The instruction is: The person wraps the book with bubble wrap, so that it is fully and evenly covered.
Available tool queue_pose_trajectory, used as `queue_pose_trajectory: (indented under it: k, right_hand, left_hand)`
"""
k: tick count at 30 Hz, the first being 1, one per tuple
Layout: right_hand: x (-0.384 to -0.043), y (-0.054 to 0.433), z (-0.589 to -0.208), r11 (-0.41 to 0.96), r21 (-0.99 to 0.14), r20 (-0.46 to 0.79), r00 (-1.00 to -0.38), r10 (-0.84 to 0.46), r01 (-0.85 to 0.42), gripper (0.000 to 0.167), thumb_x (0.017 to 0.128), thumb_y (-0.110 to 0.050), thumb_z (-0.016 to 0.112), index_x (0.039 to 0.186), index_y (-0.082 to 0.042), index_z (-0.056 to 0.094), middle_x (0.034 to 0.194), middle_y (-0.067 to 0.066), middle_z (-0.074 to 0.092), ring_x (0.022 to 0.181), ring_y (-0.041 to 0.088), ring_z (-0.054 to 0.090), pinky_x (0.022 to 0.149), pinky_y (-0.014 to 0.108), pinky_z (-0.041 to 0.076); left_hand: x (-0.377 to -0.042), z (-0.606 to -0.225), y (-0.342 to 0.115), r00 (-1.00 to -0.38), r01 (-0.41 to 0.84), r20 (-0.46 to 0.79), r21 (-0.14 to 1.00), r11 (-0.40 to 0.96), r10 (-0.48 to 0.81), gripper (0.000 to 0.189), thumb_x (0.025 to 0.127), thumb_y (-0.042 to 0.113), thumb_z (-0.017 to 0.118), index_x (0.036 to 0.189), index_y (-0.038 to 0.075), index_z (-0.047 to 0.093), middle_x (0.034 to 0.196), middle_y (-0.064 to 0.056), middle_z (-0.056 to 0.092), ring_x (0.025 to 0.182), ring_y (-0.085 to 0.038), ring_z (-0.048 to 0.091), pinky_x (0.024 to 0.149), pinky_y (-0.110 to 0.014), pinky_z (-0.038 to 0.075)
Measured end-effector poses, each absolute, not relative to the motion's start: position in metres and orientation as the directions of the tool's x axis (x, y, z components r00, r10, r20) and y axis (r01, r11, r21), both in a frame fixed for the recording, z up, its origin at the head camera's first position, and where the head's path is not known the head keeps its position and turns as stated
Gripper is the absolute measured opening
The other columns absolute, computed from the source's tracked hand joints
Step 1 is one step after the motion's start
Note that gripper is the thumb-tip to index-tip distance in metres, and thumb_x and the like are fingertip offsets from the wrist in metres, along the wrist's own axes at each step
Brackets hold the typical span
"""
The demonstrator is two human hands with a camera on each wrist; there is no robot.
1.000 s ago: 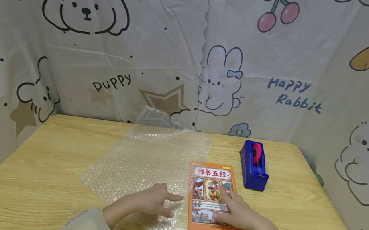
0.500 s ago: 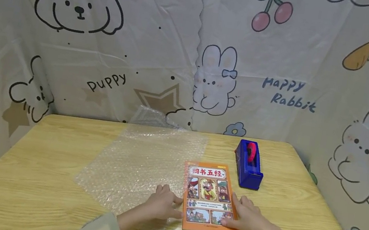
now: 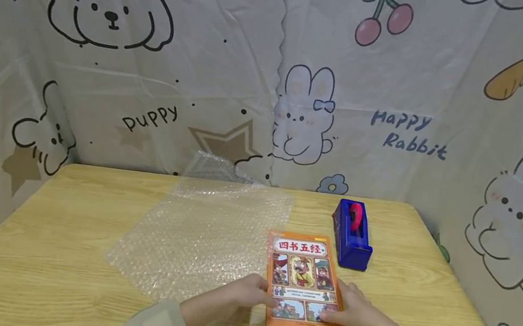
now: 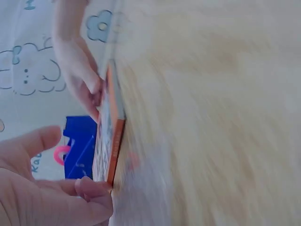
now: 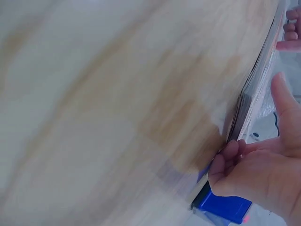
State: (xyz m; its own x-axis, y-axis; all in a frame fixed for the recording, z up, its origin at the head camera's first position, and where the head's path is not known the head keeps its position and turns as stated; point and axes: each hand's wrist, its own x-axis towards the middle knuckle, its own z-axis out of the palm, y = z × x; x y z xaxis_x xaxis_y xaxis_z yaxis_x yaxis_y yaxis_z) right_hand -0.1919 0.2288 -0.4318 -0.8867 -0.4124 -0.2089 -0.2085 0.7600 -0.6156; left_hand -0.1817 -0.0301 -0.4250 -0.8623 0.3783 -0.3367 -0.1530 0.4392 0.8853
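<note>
An orange-bordered picture book (image 3: 301,279) with red lettering lies face up on the wooden table, its left side against a sheet of bubble wrap (image 3: 208,235). My left hand (image 3: 245,293) grips the book's lower left edge; in the left wrist view its curled fingers (image 4: 96,193) meet the spine corner. On the opposite edge my right hand (image 3: 361,312) holds the book, its thumb over the cover. The right wrist view shows that hand's fingers (image 5: 225,162) curled at the page edges. Parts of the fingers at both edges are hidden in the head view.
Just beyond the book's upper right corner stands a blue tape dispenser (image 3: 352,239) with a pink core. Behind the wooden table (image 3: 73,235) hangs a printed cloth (image 3: 236,66), and the bubble wrap's far end rises against it.
My right hand has drawn back from the middle of the cover to the right edge. The left hand has come right onto the left edge, and the book has shifted slightly right.
</note>
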Motion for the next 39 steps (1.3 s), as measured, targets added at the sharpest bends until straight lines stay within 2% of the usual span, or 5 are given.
queue_pose_trajectory:
  k: [4,10,17,24,39]
  right_hand:
    - [-0.192,0.234,-0.433,0.733,-0.665,-0.241,-0.887,-0.395,-0.145,0.093,0.080,-0.035,0.069,0.135,0.019,0.018,0.120,0.033,0.039,0.112,0.047,0.039,0.088,0.060,0.036]
    - [-0.193,0.232,-0.432,0.717,-0.689,-0.255,-0.892,-0.373,-0.103,0.092,0.081,-0.037,0.067,0.136,0.017,0.018,0.127,0.037,0.033,0.119,0.049,0.031,0.092,0.063,0.031]
    - [-0.193,0.230,-0.431,0.697,-0.704,-0.219,-0.893,-0.392,-0.133,0.087,0.081,-0.034,0.067,0.136,0.016,0.022,0.129,0.036,0.036,0.119,0.048,0.031,0.092,0.063,0.031]
    - [-0.193,0.233,-0.433,0.692,-0.715,-0.228,-0.902,-0.368,-0.102,0.084,0.082,-0.033,0.067,0.135,0.016,0.023,0.122,0.029,0.042,0.109,0.037,0.039,0.091,0.058,0.034]
    - [-0.191,0.236,-0.427,0.501,-0.863,-0.265,-0.906,-0.330,0.070,0.071,0.093,-0.031,0.051,0.140,0.008,0.015,0.128,0.034,0.036,0.111,0.039,0.046,0.089,0.046,0.044]
  left_hand:
    - [-0.177,-0.423,-0.021,-0.836,-0.370,-0.430,0.901,0.229,0.341,0.052,0.077,0.006,0.064,0.118,-0.017,0.043,0.116,-0.026,0.046,0.076,-0.024,0.051,0.071,-0.033,0.046]
    - [-0.169,-0.413,-0.002,-0.821,-0.518,-0.455,0.847,-0.118,0.344,0.060,0.082,0.003,0.054,0.131,-0.015,0.024,0.139,-0.034,0.015,0.127,-0.049,0.018,0.103,-0.056,0.027]
    - [-0.171,-0.413,0.010,-0.861,-0.486,-0.433,0.854,-0.183,0.266,0.062,0.085,0.004,0.050,0.134,-0.015,0.017,0.142,-0.033,0.010,0.129,-0.048,0.015,0.106,-0.059,0.013]
    - [-0.176,-0.422,0.010,-0.882,-0.454,-0.388,0.850,-0.267,0.266,0.058,0.082,-0.010,0.040,0.137,-0.007,0.021,0.127,-0.031,0.043,0.114,-0.043,0.047,0.093,-0.051,0.042]
    - [-0.179,-0.407,0.001,-0.895,-0.364,-0.193,0.837,-0.408,0.402,0.084,0.083,-0.016,0.038,0.146,0.026,0.002,0.138,-0.026,0.033,0.113,-0.040,0.050,0.087,-0.049,0.047]
